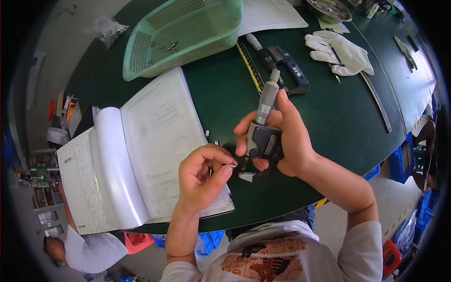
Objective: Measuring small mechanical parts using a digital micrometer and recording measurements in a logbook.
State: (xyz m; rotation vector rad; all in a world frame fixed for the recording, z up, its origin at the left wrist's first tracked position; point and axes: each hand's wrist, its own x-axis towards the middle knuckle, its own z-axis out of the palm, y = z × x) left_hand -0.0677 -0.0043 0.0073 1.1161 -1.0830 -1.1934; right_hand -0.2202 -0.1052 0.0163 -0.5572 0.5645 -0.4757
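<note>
My right hand (291, 136) is wrapped round a digital micrometer (264, 140), its silver thimble pointing up and away and its measuring jaw toward me. Between the thumb and forefinger of my left hand (202, 175) is a small metal pin (229, 165), just left of the jaw and apart from it. Two more small metal cylinders (207, 133) stand on the green table beyond my left hand. A second micrometer (285, 63) lies farther back, next to a yellow-marked ruler (250, 65).
An open binder of drawings (162, 136) with a curled page lies at left. Behind it stands a green perforated basket (188, 56) with small metal parts. At right are a white glove (343, 52), a pen and a steel rule (377, 103). A metal bowl (330, 11) sits at the back.
</note>
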